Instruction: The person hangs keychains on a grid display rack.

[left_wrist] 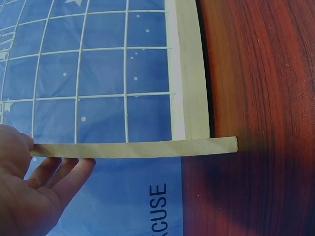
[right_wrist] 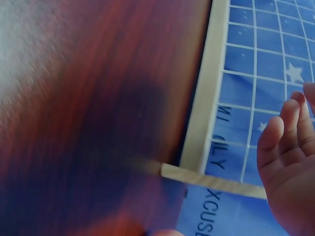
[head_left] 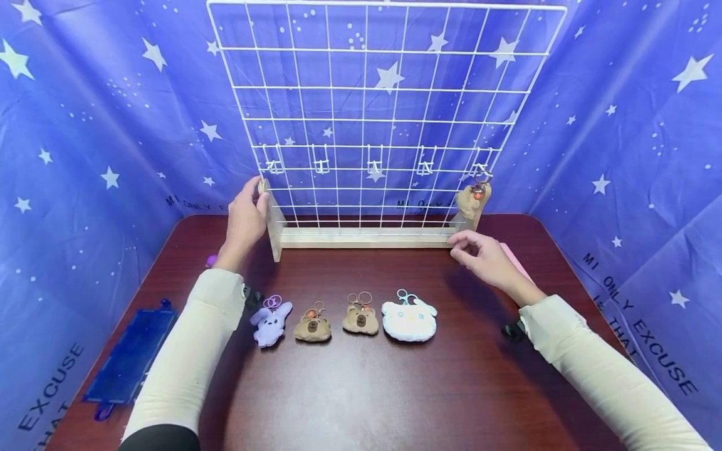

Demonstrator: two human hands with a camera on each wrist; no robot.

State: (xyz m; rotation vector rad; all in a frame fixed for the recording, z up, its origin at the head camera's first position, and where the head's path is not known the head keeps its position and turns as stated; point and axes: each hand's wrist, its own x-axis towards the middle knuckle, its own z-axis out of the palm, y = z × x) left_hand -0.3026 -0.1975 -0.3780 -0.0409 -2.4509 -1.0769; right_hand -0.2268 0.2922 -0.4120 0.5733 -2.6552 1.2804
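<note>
A white wire grid panel [head_left: 366,88] stands upright in a pale wooden stand [head_left: 366,238]. My left hand [head_left: 246,213] grips the upper end of the stand's left side board [left_wrist: 133,149], thumb on one face and fingers on the other. Beside the right end of the base is my right hand [head_left: 482,255], its fingers loosely bent and nothing between them. A brown plush keychain [head_left: 467,202] hangs from the rightmost hook [head_left: 479,168], partly in front of the right side board. In the right wrist view, the right hand's fingers [right_wrist: 270,137] overlap the grid.
Across the table [head_left: 350,401] lie a purple bunny plush [head_left: 269,326], two brown plush keychains [head_left: 313,329] and a white plush keychain [head_left: 410,321]. Several more hooks line the grid. A blue translucent tray [head_left: 126,360] lies at left; a pink item [head_left: 516,260] sits behind the right wrist.
</note>
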